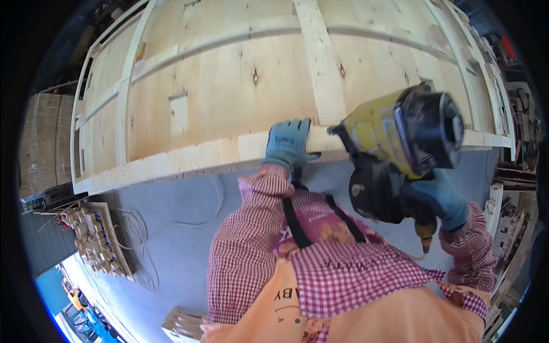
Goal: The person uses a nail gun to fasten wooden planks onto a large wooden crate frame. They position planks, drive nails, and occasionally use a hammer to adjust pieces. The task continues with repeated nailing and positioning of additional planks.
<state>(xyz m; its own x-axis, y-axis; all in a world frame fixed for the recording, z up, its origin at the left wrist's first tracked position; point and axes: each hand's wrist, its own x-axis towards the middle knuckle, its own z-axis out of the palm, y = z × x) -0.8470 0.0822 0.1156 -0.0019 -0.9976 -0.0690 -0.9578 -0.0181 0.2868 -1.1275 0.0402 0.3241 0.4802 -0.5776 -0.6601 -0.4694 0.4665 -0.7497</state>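
**Nailer's nose points close to the bracing hand**

From where I sit watching, the yellow nail gun (374, 128) is at 2 o'clock, its black nose (338, 135) over the near rail (217, 151) of a big wooden panel (229, 86) that spans from 10 round to 2. I can't tell whether the nose touches wood.

My two hands are well apart in what they do: the right hand (443, 200), at 3 o'clock, is wrapped round the gun's handle, and I can't see its trigger finger. The left hand (290, 140), just above centre towards 1, lies flat over the rail with its thumb spread out — near the nose, which sits at that hand's 3 o'clock.

That gap worries me most. A bump on the trigger, a recoil or a glancing nail off a knot could reach the left glove. The gun looks heavy and nose-light, so a tired wrist might let it tip. Down at 8 o'clock, loose cable (134, 228) on the floor could snag a foot if I stepped that way.
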